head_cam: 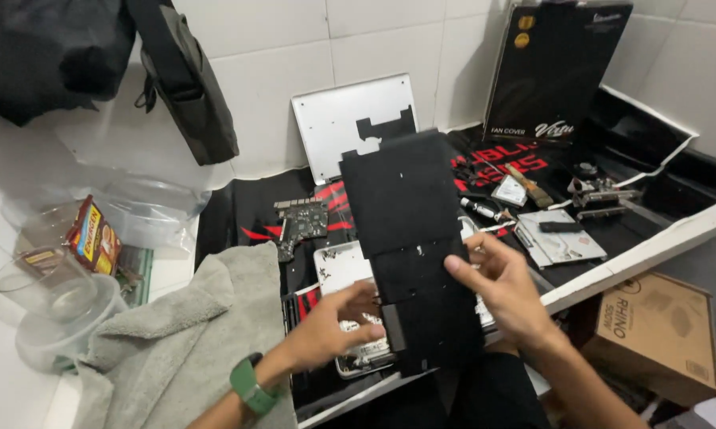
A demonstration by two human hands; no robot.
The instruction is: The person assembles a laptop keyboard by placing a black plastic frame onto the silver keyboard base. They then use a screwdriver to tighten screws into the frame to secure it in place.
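Observation:
A large flat black battery pack [410,230] is lifted and tilted above an opened silver laptop chassis [338,270] on a black and red mat [255,210]. My left hand [338,322], with a green watch on its wrist, grips the pack's lower left edge. My right hand [501,290] holds the pack's right side, fingers spread on its face. The chassis is mostly hidden under the pack.
A green circuit board [301,222] lies left of the pack. A silver laptop cover [350,119] and a black box [553,67] lean on the tiled wall. A grey towel [187,334], clear plastic tubs [56,298], small tools [525,195] and a cardboard box [656,334] surround the mat.

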